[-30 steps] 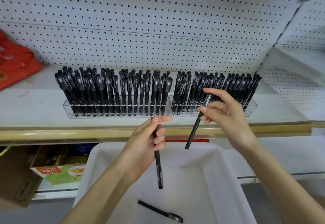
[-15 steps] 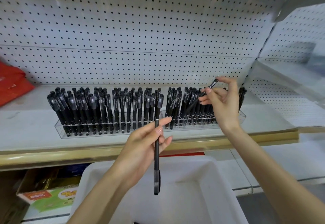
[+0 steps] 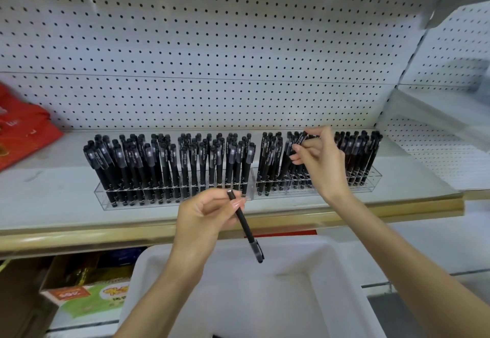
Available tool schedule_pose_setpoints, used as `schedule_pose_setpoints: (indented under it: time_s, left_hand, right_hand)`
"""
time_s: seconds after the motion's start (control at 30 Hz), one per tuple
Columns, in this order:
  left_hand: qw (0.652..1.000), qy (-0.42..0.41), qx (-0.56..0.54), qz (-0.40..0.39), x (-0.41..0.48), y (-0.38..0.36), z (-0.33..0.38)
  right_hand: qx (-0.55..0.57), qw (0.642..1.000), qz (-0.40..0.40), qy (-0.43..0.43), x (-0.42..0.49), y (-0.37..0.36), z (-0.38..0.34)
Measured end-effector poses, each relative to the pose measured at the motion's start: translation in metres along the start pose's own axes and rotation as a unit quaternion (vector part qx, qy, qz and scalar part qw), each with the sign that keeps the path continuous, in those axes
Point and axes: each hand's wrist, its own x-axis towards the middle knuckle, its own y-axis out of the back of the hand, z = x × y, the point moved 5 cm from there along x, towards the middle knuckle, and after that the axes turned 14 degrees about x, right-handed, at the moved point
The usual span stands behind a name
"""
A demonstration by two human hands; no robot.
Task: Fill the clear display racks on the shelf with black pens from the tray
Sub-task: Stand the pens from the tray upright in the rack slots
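A white pegboard wall (image 3: 212, 46) rises behind the white shelf (image 3: 53, 191), which runs across the view with a gold-coloured front edge. Below the shelf's front edge sits a white plastic tray (image 3: 331, 284); the part of its floor in view looks nearly bare, with only a dark scrap at the bottom margin, too cut off to identify. At the shelf's left end lies a red plastic bag (image 3: 23, 130). Under the shelf, left of the tray, stands a green and orange printed box (image 3: 87, 298).

On the shelf, two clear display racks stand end to end. The left rack (image 3: 106, 199) is packed with upright black capped pens. The right rack (image 3: 371, 181) is also mostly full, with a few open slots showing near its middle front.

The right hand (image 3: 322, 162) hovers over the right rack, thumb and fingers pinching the cap end of a black pen (image 3: 301, 140) that angles down toward those open slots; whether its tip is seated in a slot cannot be told.

The left hand (image 3: 204, 215) is in front of the shelf edge, above the tray, holding a second pen (image 3: 245, 227) near its plain end between thumb and fingers, cap end hanging down and to the right.
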Motion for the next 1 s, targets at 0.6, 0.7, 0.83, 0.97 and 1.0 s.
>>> schedule_pose_setpoints:
  time_s: [0.6,0.7,0.83,0.97,1.0]
  left_hand:
    - [0.977,0.024,-0.208,0.049,0.000,0.036,-0.017]
    - [0.971,0.018,-0.236,0.046,-0.001,0.027,-0.018]
    - [0.965,0.025,-0.260,0.031,-0.001,0.004,-0.024]
    - [0.982,0.033,-0.183,0.017,-0.002,-0.012,-0.032]
    - [0.986,0.036,-0.160,0.014,-0.003,-0.014,-0.032]
  right_hand:
    - [-0.133,0.991,-0.008,0.031,-0.001,0.006,-0.012]
    - [0.027,0.995,-0.008,-0.096,-0.033,0.007,-0.018]
    - [0.216,0.928,-0.088,-0.291,-0.078,-0.020,-0.015]
    - [0.339,0.880,0.006,-0.333,-0.079,-0.021,-0.009]
    - [0.361,0.871,0.026,-0.333,-0.077,-0.019,-0.007]
